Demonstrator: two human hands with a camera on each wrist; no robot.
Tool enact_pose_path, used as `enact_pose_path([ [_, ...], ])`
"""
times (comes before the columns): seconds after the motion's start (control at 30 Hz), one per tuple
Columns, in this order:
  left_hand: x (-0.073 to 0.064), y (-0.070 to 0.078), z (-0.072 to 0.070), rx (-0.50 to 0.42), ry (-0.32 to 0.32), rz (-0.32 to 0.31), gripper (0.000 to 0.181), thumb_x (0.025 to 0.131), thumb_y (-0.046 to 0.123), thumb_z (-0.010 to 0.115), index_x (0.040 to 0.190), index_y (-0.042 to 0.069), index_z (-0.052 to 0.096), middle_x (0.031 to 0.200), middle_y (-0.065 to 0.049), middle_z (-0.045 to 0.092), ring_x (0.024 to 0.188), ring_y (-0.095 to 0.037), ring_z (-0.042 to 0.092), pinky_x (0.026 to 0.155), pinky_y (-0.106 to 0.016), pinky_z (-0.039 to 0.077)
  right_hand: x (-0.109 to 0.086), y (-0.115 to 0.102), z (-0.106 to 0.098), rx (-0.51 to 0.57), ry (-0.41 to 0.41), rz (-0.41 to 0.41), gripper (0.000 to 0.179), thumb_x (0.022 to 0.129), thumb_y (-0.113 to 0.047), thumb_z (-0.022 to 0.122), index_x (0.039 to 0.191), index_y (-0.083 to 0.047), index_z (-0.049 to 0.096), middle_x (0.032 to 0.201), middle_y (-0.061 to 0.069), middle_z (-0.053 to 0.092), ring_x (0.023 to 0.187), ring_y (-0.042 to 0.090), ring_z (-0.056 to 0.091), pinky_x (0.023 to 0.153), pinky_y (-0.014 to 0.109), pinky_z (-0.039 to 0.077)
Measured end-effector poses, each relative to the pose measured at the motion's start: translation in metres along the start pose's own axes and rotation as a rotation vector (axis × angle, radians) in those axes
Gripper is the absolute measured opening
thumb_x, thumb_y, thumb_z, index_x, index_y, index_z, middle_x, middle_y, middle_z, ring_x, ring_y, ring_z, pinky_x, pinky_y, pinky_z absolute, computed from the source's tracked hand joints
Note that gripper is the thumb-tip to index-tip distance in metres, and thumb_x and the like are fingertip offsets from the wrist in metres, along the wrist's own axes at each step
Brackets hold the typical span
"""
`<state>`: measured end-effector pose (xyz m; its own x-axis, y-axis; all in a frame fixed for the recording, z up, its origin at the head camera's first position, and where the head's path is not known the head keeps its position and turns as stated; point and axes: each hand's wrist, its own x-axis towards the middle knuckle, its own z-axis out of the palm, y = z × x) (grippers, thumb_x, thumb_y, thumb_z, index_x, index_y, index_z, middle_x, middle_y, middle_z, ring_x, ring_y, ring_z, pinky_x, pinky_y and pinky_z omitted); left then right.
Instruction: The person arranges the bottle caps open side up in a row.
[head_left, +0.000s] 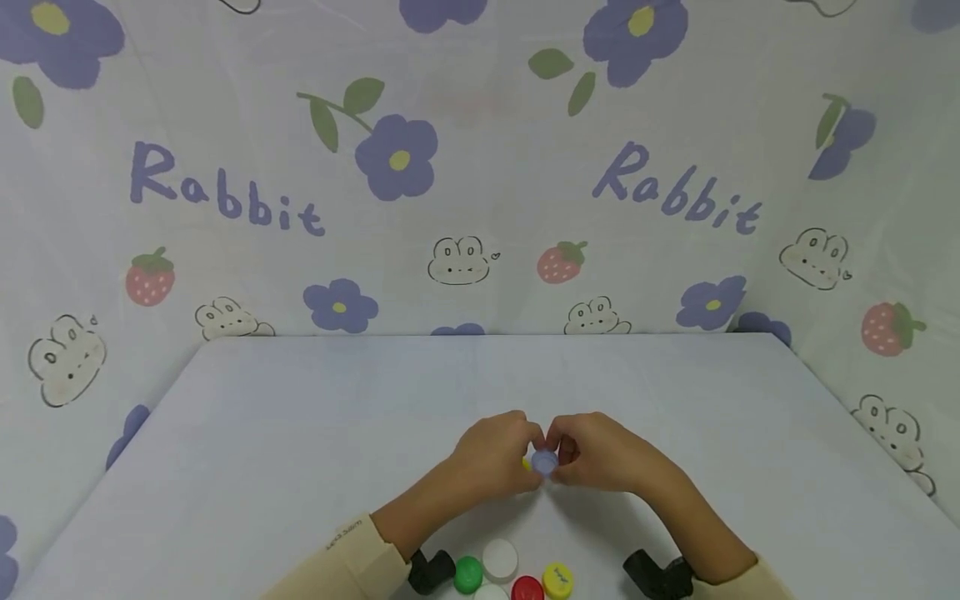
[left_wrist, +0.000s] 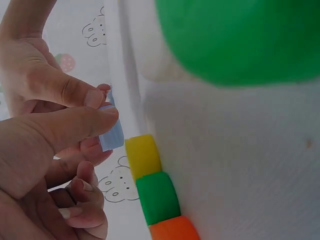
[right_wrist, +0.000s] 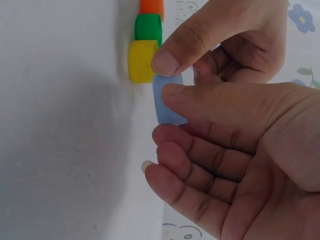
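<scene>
Over the table, both hands meet at a light blue bottle cap [head_left: 544, 462]. My left hand [head_left: 498, 454] pinches it from the left, thumb on its side wall. From the right, my right hand [head_left: 600, 450] pinches the same cap, its thumb beside the other thumb. Right next to the blue cap is a yellow cap [left_wrist: 143, 157], followed in a row by a green cap [left_wrist: 157, 197] and an orange cap [left_wrist: 175, 230]. In the head view the left hand hides nearly all of that row. Whether the blue cap touches the yellow one is hard to tell.
Near the front edge lie a green cap [head_left: 468, 575], a white cap [head_left: 500, 560], a red cap [head_left: 528, 588] and a yellow cap with markings [head_left: 558, 580]; another white one is cut off. Black devices [head_left: 432, 572] sit by both wrists. A printed cloth [head_left: 480, 200] hangs behind the white table [head_left: 300, 400].
</scene>
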<state>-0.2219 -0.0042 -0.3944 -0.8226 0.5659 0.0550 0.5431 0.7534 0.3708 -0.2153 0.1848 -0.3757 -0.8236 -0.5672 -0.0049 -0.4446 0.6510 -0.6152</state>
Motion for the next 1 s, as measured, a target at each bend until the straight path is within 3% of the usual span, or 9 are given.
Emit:
enact_pose_path([
  [0.2,-0.001,0.001,0.003,0.039,-0.007,0.008,0.033,0.079,0.024,0.089,0.107,0.010,0.078,0.086,0.004,0.061,0.069,-0.006,0.049,0.063,-0.020,0.043,0.002,0.004,0.006,-0.039,-0.007,0.002,0.020,0.078,0.001,0.081,0.092,-0.006,0.068,0.073,-0.007,0.060,0.067,0.007,0.054,0.064,0.027,0.049],
  [0.47,-0.002,0.000,0.007,0.052,-0.036,-0.021,0.031,0.080,0.024,0.088,0.106,0.011,0.078,0.081,0.005,0.057,0.068,-0.006,0.048,0.061,-0.021,0.041,0.003,0.004,0.013,-0.037,-0.020,0.032,0.022,0.076,0.001,0.080,0.093,-0.005,0.068,0.074,-0.005,0.060,0.068,0.008,0.054,0.064,0.027,0.048],
  [0.77,-0.003,-0.002,0.008,0.048,-0.016,-0.014,0.031,0.080,0.022,0.088,0.107,0.010,0.079,0.082,0.004,0.059,0.068,-0.007,0.048,0.061,-0.021,0.042,0.004,0.007,0.015,-0.059,-0.012,0.019,0.023,0.076,0.002,0.080,0.095,-0.004,0.068,0.074,-0.006,0.060,0.067,0.007,0.054,0.063,0.026,0.048],
  [1.0,-0.012,-0.011,0.004,-0.026,-0.017,-0.052,0.039,0.085,0.033,0.084,0.114,0.009,0.074,0.099,0.000,0.067,0.075,-0.007,0.054,0.069,-0.023,0.048,0.002,-0.002,0.011,-0.100,-0.052,0.161,0.025,0.077,-0.002,0.083,0.098,-0.004,0.068,0.075,-0.003,0.061,0.070,0.013,0.056,0.067,0.033,0.050],
])
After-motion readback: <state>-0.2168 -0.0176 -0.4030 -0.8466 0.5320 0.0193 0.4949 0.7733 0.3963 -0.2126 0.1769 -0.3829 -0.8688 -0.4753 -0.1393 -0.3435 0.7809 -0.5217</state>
